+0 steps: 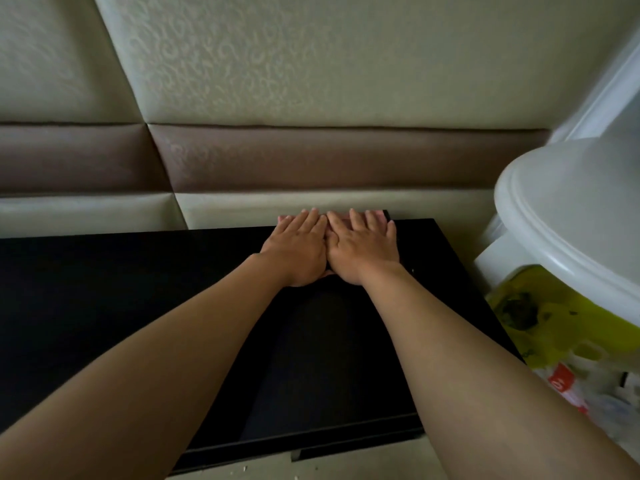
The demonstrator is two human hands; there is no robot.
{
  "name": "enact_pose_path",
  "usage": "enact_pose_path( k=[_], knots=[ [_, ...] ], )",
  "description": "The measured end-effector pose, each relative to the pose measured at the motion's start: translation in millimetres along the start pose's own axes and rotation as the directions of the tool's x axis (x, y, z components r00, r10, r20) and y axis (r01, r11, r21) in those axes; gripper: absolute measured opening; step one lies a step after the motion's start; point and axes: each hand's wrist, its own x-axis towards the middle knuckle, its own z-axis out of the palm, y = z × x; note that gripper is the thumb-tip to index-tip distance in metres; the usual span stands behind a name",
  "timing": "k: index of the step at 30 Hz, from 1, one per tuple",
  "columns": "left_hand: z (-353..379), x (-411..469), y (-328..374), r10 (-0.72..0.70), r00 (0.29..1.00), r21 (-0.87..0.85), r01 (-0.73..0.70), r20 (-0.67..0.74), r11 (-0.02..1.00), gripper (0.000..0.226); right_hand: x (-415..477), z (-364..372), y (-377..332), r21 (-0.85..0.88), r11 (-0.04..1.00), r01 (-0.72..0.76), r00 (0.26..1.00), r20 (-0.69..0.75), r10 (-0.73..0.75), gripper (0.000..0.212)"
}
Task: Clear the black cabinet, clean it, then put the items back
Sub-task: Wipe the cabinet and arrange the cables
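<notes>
The black cabinet (104,306) fills the lower half of the view, and its top is bare of items. A pink cloth (377,215) lies at the top's far right edge, against the wall; only its fringe shows past my fingers. My left hand (298,247) and my right hand (360,247) lie side by side on the cloth, fingers straight, pressing it flat onto the cabinet top. Both forearms stretch out over the top from the near edge.
A padded wall (311,98) in cream and brown panels rises right behind the cabinet. To the right stands a white plastic bin (571,216) with a yellow bag (540,317) and packaging below it. A strip of floor (311,465) shows at the near edge.
</notes>
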Motion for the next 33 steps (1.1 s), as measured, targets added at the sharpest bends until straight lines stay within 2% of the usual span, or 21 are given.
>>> enact_pose_path(
  k=[10, 18, 24, 33],
  knots=[
    [9, -29, 8, -0.058, 0.998, -0.022, 0.057, -0.028, 0.998, 0.073, -26, 6, -3, 0.001, 1.0, 0.031, 0.999, -0.013, -0.031, 0.057],
    [21, -92, 23, -0.056, 0.998, 0.008, 0.056, -0.019, 0.998, 0.086, -84, 15, -7, -0.014, 0.994, 0.106, 0.994, 0.008, -0.106, 0.058],
    [21, -121, 34, 0.005, 1.0, 0.023, -0.005, 0.021, 1.0, 0.091, -122, 18, -8, 0.012, 0.996, 0.084, 0.996, 0.021, -0.085, 0.057],
    [28, -128, 25, 0.116, 0.993, 0.069, -0.114, -0.024, 0.991, 0.089, -143, 23, -16, 0.052, 0.999, 0.016, 1.0, -0.017, -0.015, 0.057]
  ],
)
